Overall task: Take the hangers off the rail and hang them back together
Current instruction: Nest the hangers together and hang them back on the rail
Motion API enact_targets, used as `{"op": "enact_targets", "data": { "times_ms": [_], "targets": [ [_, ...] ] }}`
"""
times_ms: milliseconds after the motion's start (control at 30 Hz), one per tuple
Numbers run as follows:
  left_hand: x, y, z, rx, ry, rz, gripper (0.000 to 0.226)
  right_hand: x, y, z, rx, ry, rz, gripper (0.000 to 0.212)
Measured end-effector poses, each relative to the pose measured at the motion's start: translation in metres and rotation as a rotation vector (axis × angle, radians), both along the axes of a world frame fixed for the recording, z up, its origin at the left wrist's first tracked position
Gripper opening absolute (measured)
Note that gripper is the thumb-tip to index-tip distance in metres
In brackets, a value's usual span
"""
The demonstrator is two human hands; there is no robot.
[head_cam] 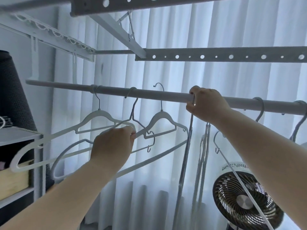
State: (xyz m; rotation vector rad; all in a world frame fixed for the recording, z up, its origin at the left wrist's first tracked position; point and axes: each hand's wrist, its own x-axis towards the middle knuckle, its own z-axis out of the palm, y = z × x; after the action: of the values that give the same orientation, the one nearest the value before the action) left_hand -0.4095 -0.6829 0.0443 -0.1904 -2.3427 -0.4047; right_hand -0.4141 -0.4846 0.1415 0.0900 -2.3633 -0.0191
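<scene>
The left hand (pixel 114 143) grips a bunch of white hangers (pixel 14 161) below the rail (pixel 149 93), its fingers (pixel 132 136) curled round them. The right hand (pixel 207 103) clasps the hook of a hanger (pixel 186 155) that hangs edge-on at the rail. More hooks sit over the rail on both sides. A fan (pixel 245 201) stands low before the white curtain (pixel 166 30).

Reaching up and forward with both bare forearms; pinching a bunch of hangers (pixel 161 117) in the curled fingers of the left hand (pixel 114 143), back of the hand facing the camera; gripping with the right hand (pixel 207 103), raised higher, round a hanger hook (pixel 193 101)
</scene>
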Motion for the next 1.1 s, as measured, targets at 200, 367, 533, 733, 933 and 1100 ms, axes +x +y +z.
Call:
{"op": "enact_targets", "data": {
  "times_ms": [200, 367, 533, 733, 933, 1100],
  "targets": [
    [-0.016, 0.015, -0.001, -0.119, -0.024, 0.035, 0.03, 0.006, 0.005, -0.002, 0.026, -0.034, -0.027, 0.039],
    [-0.013, 0.01, -0.022, -0.097, -0.14, 0.016, 0.029, 0.009, 0.012, -0.007, 0.057, -0.057, -0.025, 0.055],
    [0.025, -0.015, -0.049, 0.089, -0.123, -0.007, 0.026, 0.012, 0.006, -0.018, 0.072, -0.027, 0.013, 0.064],
    [0.076, -0.04, -0.085, 0.138, 0.013, -0.03, 0.012, 0.023, -0.029, -0.041, 0.164, 0.07, 0.281, 0.061],
    [0.108, -0.076, -0.1, 0.056, 0.044, -0.121, 0.026, 0.042, -0.066, -0.057, -0.246, -0.469, 0.605, 0.03],
    [0.126, -0.103, -0.106, 0.204, -0.012, -0.122, 0.011, 0.06, -0.076, -0.051, -0.372, -0.546, 0.658, 0.026]
  ]
}}
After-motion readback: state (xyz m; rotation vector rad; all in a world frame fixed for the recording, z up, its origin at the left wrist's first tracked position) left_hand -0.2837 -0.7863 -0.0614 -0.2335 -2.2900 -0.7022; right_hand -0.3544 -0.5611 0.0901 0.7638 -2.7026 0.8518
